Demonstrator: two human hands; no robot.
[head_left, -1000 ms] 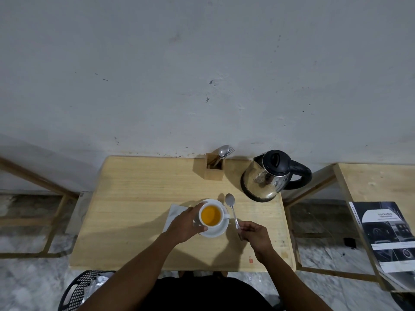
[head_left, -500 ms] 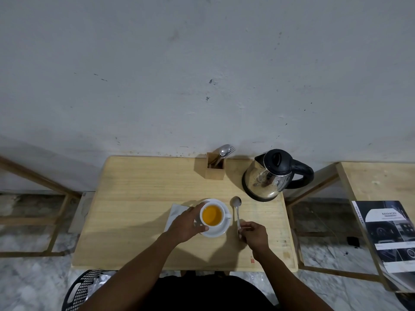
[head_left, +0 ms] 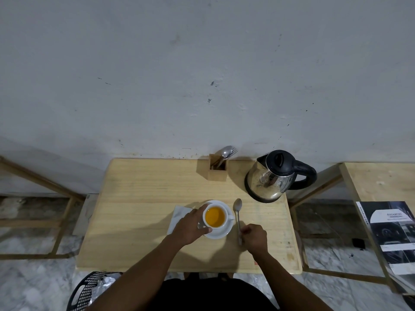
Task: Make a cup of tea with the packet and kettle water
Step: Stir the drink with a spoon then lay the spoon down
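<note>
A white cup full of amber tea stands on a white saucer near the middle of the wooden table. My left hand wraps around the cup's left side. A metal spoon lies flat on the table just right of the saucer, bowl pointing away from me. My right hand rests on the spoon's handle end, fingers curled around it. The steel kettle with a black lid and handle stands at the back right. A white packet or napkin lies partly under my left hand.
A small wooden holder with a spoon and fork stands at the back edge against the wall. To the right, another wooden table carries a dark booklet. A black mesh basket sits on the floor at lower left.
My right hand has lowered the spoon onto the table right of the saucer and slid slightly right. My left hand has stayed on the cup.
</note>
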